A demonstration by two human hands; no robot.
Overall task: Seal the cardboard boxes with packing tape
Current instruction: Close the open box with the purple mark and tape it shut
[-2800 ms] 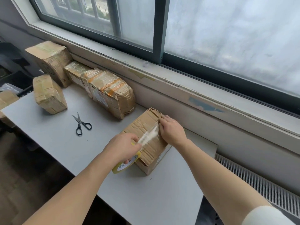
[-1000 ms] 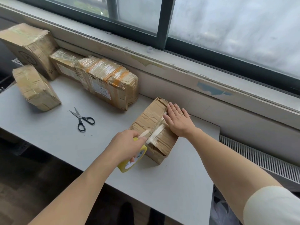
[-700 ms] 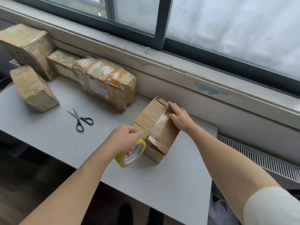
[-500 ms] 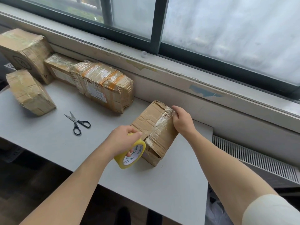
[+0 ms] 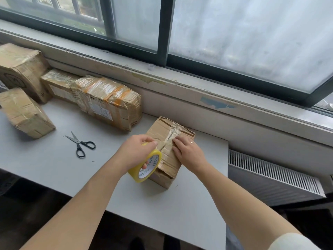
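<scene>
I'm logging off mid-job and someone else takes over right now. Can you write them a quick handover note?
Left hand: grip round the tape roll, at the near left edge of the box.
Right hand: flat, fingers pressing the tape strip onto the box top.
Scissors: on the table, left of the box, in nobody's hand.
Done: one strip laid along the top seam. The other boxes at the back left look wrapped in tape.
Left: the strip appears not yet cut from the roll. Cut it and smooth the end down.
</scene>
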